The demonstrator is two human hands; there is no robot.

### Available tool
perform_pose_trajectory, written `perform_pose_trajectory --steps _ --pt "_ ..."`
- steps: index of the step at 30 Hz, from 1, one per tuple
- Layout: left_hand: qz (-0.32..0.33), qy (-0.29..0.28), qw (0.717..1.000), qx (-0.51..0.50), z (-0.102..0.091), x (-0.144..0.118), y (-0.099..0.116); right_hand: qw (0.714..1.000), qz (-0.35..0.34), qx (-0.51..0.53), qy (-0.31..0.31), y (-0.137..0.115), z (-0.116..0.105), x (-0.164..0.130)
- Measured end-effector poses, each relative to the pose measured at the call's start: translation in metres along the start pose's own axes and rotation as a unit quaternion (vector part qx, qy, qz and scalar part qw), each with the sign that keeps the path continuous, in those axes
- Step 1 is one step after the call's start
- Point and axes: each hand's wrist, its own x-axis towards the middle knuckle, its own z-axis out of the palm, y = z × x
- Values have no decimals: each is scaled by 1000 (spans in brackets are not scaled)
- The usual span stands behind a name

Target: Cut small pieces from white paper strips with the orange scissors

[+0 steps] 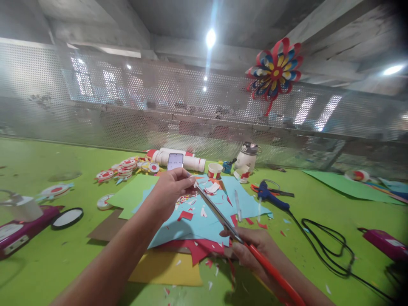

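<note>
Closest to the camera is the right hand (255,250), low in the frame, its grip closed around the red handles of the scissors (229,227), with the long blades running up and left toward the other hand. The left hand (172,187) is out over the middle of the counter (47,263), its grip pinched shut on a small bit of paper (196,184) right at the blade tips (too small and blurry to say what shape it is). That scrap looks feather-light and floppy, so I'd guess it bends or tears if squeezed hard, and holding it by an edge close to the cut line seems the sane place to hold it. The scissors look stiff and a bit heavy at the handle end, so the handles are the obvious hold. Under both hands lies a blue sheet (204,216) littered with red and white snippets, on top of red and yellow sheets (165,267). Beyond that sit a phone (175,161) propped upright, a blue glue gun (270,196) with its black cord trailing right, and a stack of round red-and-white discs (126,168). A paper pinwheel (276,70) hangs on the mesh screen behind.
</note>
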Motion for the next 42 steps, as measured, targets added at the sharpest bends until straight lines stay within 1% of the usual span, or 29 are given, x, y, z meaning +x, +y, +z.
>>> perform_pose_trajectory --steps 5,10,15,18,20,22,24,25,28,33,38,42 --pt "-1 0 1000 -5 0 0 0 1000 6 12 -13 1 -1 0" --pt "-3 7 1000 -15 1 0 1 1000 -7 9 -26 -8 -5 3" --pt "11 38 999 -14 1 2 -1 998 -25 -38 -49 -11 -5 2" --pt "20 51 998 -12 1 3 -2 996 -27 -27 -76 -8 -3 0" --pt "25 52 998 -11 0 3 -2 998 -23 -33 -52 -5 -2 0" --pt "29 52 998 -8 0 3 -3 999 -12 -35 -4 0 -1 1" --pt "33 50 998 -7 0 3 -4 999 6 -17 35 5 0 2" --pt "36 47 998 -7 0 3 -5 999 12 -6 45 7 1 3" --pt "41 44 998 -14 0 3 -6 999 16 2 52 8 2 3" --pt "34 50 998 -32 4 1 -8 998 0 -14 56 4 2 2" --pt "18 63 995 -77 10 -2 -10 999 16 22 44 5 3 2" --pt "15 68 992 -106 13 -5 -10 999 14 29 42 5 5 2"
